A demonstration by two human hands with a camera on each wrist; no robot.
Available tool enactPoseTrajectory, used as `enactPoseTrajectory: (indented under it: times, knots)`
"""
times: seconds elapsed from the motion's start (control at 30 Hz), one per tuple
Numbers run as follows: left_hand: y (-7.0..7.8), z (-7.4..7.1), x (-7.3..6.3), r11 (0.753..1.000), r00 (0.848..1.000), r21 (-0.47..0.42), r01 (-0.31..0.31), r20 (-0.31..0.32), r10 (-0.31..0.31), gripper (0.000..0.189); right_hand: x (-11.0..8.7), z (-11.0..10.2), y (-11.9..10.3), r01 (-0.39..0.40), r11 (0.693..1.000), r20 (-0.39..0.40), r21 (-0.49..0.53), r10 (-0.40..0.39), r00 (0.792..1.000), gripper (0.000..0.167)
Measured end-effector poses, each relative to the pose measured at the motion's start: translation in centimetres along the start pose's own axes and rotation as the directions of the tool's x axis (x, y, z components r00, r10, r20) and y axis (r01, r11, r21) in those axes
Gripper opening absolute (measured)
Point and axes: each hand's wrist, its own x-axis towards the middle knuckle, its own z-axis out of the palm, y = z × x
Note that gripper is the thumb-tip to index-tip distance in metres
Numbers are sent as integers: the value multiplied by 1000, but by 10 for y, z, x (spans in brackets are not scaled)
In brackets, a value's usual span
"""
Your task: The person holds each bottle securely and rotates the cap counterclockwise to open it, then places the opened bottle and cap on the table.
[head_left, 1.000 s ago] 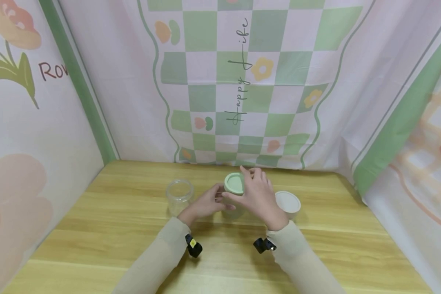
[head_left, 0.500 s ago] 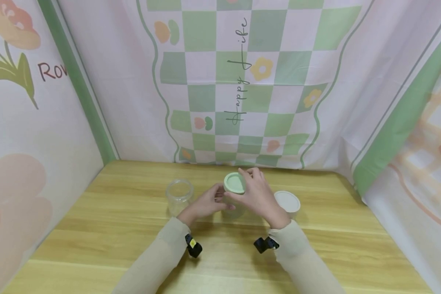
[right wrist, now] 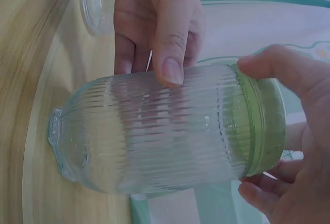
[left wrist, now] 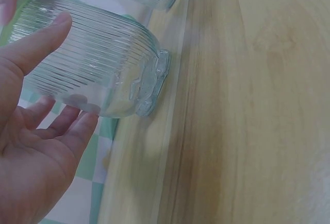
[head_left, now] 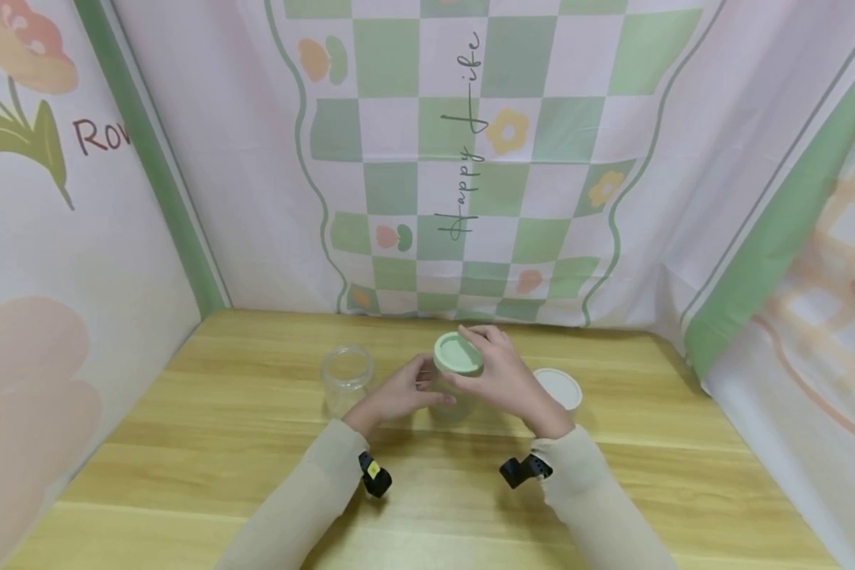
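A ribbed clear glass jar stands upright on the table, topped by a pale green lid. My left hand holds the jar's side; in the left wrist view its thumb lies across the ribs, with the other fingers round the opposite side. With thumb and fingers on opposite edges, my right hand grips the green lid. The lid sits on the jar's mouth, as the right wrist view shows. In the head view, the hands hide most of the jar's body.
Left of the hands stands a clear glass jar without a lid. A container with a white lid is on the right, partly behind the right wrist. The wooden table ends at a patterned curtain.
My right hand has turned a little on the green lid, its wrist swinging to the right and more of the lid showing. My left hand has stayed on the jar.
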Motion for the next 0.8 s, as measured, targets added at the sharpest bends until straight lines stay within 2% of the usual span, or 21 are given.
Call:
enactPoseTrajectory:
  times: [0.3,0.43,0.8]
  knots:
    - [1,1,1,999,1000,34,15,-17,-15,85,3,-9,12,44,993,125,109,-57,991,79]
    - [1,1,0,999,1000,41,18,-19,-17,85,4,-11,16,37,990,160,139,-60,985,79]
    - [0,0,1,999,1000,25,21,-19,-21,87,4,-9,21,83,983,175,166,-112,978,82]
